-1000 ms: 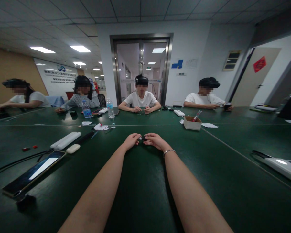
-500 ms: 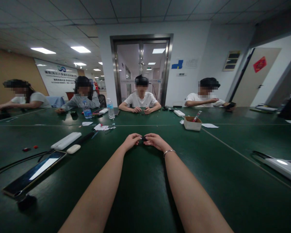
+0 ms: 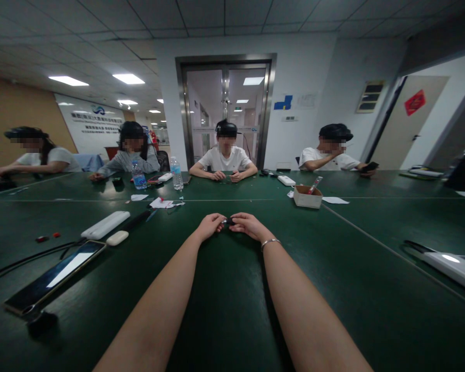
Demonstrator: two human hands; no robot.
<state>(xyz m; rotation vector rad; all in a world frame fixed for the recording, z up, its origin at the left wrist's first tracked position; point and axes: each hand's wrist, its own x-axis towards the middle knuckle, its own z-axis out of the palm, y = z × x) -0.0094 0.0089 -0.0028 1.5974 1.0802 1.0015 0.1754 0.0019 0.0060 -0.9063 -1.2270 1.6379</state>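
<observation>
Both my hands meet over the green table (image 3: 232, 289), pinching a small black object with a silvery end (image 3: 229, 221). Its exact kind is too small to make out. The fingertips of my left hand (image 3: 211, 226) close on the silvery end. My right hand (image 3: 248, 226), with a bangle (image 3: 270, 243) on its wrist, grips the black end. Fingers cover much of the object.
To the left lie a smartphone (image 3: 58, 276), a white power bank (image 3: 106, 225) and a white earbud case (image 3: 117, 238). Water bottles (image 3: 176, 174) and a small box (image 3: 307, 199) stand farther off. Several people sit across the table.
A little more of the silvery end shows between my fingers. The person at the far right has raised a hand to the face. My arms stay in place.
</observation>
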